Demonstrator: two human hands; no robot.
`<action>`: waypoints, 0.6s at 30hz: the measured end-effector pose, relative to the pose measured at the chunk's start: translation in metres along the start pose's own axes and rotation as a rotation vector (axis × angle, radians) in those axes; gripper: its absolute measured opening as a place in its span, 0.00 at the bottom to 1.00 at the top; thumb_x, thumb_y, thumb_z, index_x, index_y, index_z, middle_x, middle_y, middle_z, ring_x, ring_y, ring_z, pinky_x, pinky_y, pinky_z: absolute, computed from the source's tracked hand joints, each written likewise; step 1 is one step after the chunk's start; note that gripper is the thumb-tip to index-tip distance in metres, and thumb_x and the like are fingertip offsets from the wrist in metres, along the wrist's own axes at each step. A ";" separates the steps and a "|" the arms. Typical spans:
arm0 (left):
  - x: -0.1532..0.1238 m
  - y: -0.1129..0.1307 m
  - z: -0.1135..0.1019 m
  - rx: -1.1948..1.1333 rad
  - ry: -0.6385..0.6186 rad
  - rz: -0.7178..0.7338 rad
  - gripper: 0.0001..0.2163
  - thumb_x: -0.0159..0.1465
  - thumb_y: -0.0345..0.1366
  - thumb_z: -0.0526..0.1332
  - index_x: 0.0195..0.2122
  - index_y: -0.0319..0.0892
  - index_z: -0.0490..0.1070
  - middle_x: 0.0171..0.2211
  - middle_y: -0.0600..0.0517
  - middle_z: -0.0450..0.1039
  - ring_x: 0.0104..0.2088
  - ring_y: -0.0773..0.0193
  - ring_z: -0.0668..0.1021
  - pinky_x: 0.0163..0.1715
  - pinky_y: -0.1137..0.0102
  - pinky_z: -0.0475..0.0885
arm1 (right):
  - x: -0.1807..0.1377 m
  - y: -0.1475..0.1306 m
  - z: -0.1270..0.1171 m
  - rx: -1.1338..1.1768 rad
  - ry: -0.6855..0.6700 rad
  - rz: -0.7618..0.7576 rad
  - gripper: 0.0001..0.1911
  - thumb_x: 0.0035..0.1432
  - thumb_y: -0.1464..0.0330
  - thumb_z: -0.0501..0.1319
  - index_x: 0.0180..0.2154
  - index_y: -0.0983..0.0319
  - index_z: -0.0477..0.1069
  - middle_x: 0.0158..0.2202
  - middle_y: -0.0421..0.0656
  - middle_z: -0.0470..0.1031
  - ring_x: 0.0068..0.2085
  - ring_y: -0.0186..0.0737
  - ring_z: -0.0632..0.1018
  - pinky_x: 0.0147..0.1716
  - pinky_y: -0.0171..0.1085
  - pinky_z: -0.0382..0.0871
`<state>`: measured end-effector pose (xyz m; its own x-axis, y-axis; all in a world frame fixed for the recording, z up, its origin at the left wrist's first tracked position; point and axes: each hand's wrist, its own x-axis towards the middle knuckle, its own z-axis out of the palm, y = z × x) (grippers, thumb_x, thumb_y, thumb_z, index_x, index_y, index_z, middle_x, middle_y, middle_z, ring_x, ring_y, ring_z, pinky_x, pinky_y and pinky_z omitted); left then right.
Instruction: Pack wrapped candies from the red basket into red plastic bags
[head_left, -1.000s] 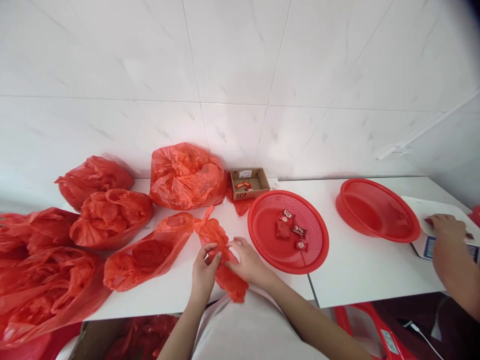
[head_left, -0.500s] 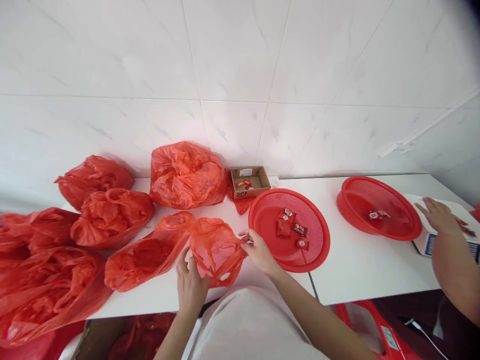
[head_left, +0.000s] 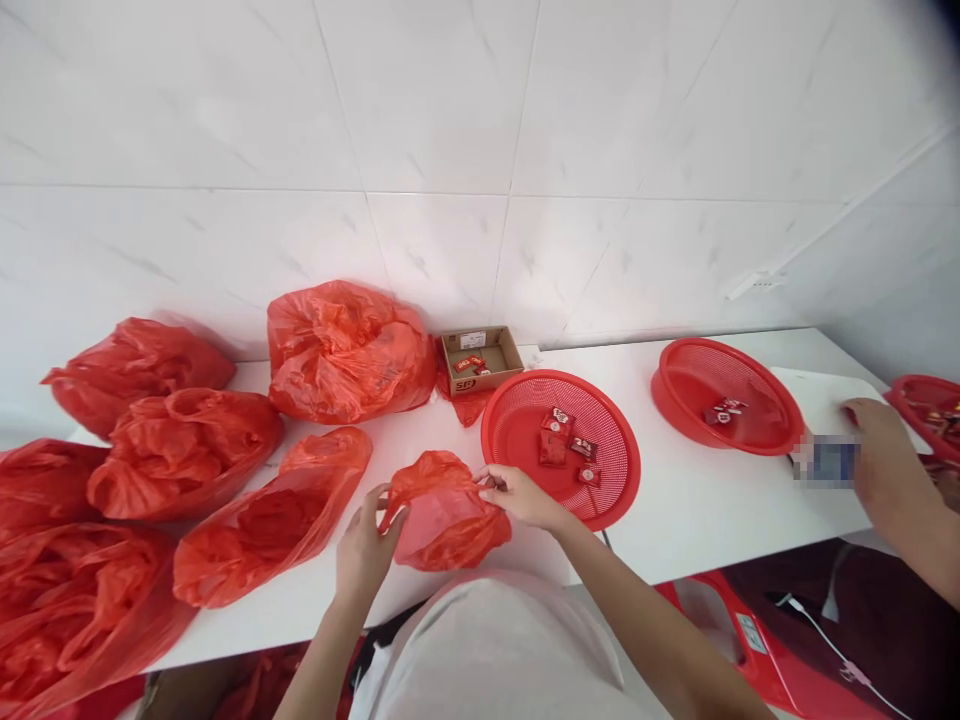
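Note:
Between my two hands a thin red plastic bag (head_left: 448,520) is held with its mouth spread. My left hand (head_left: 367,540) pinches the bag's left rim between thumb and fingers. On the other side, my right hand (head_left: 521,495) grips the right edge, close to the near rim of a red mesh basket (head_left: 491,425). Several small red wrapped packets (head_left: 556,422) lie inside that basket. Left of my left hand, another red plastic bag (head_left: 262,525) with something bunched inside lies on its side.
Full red bags (head_left: 349,350) crowd the table's left and back. A small cardboard box (head_left: 480,360) holds several packets. To the right stand a second red basket (head_left: 727,395) and a white box (head_left: 821,395); a co-worker's arm (head_left: 892,480) reaches over it. Below is a red stool (head_left: 750,640).
The bag in my hands has been turned and its mouth spread wider. My view has swung to the right, bringing another basket in at the right edge. The co-worker's hand has shifted.

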<state>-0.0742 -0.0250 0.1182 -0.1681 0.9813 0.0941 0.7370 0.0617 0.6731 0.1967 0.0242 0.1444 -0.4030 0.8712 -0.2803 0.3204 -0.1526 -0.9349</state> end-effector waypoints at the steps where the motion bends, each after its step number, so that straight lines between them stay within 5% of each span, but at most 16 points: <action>1: 0.001 0.002 0.003 0.007 -0.047 -0.008 0.19 0.63 0.47 0.60 0.53 0.47 0.65 0.36 0.50 0.73 0.37 0.55 0.77 0.34 0.63 0.71 | 0.001 0.000 -0.005 0.001 0.001 -0.008 0.12 0.58 0.66 0.60 0.44 0.61 0.74 0.38 0.42 0.75 0.38 0.38 0.74 0.41 0.37 0.68; 5: 0.005 0.016 0.009 -0.051 -0.079 -0.015 0.15 0.64 0.49 0.57 0.39 0.44 0.74 0.33 0.49 0.69 0.35 0.56 0.75 0.37 0.62 0.70 | 0.009 0.006 -0.029 -0.105 0.052 0.005 0.15 0.60 0.59 0.61 0.46 0.58 0.74 0.44 0.43 0.76 0.44 0.40 0.75 0.45 0.38 0.68; 9: 0.009 0.028 -0.001 -0.131 -0.213 -0.008 0.16 0.66 0.48 0.53 0.31 0.44 0.72 0.35 0.50 0.73 0.37 0.59 0.77 0.37 0.66 0.72 | 0.023 0.034 -0.058 -0.382 0.428 0.238 0.21 0.64 0.58 0.55 0.55 0.59 0.67 0.55 0.51 0.69 0.55 0.48 0.71 0.53 0.44 0.64; 12: 0.011 0.030 -0.003 -0.158 -0.246 -0.021 0.15 0.68 0.47 0.51 0.35 0.45 0.71 0.34 0.51 0.74 0.36 0.60 0.78 0.40 0.65 0.74 | 0.031 0.062 -0.072 -0.463 0.561 0.403 0.27 0.61 0.63 0.59 0.59 0.65 0.62 0.60 0.62 0.59 0.61 0.63 0.63 0.56 0.57 0.57; 14: 0.011 0.026 0.005 -0.140 -0.181 -0.035 0.14 0.65 0.49 0.55 0.42 0.45 0.70 0.42 0.47 0.73 0.45 0.54 0.76 0.48 0.58 0.71 | 0.032 0.077 -0.073 -0.492 0.582 0.461 0.28 0.57 0.66 0.63 0.59 0.64 0.64 0.61 0.63 0.57 0.61 0.69 0.60 0.55 0.60 0.56; 18: 0.004 0.013 0.035 0.061 -0.132 -0.061 0.34 0.54 0.46 0.67 0.60 0.46 0.62 0.61 0.39 0.59 0.59 0.39 0.65 0.55 0.44 0.62 | 0.032 0.092 -0.069 -0.474 0.600 0.479 0.32 0.53 0.71 0.63 0.61 0.58 0.62 0.64 0.57 0.54 0.63 0.69 0.57 0.57 0.60 0.53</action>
<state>-0.0426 -0.0136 0.1017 -0.1294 0.9906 -0.0453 0.7672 0.1289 0.6284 0.2721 0.0699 0.0647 0.3370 0.8812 -0.3316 0.7123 -0.4690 -0.5222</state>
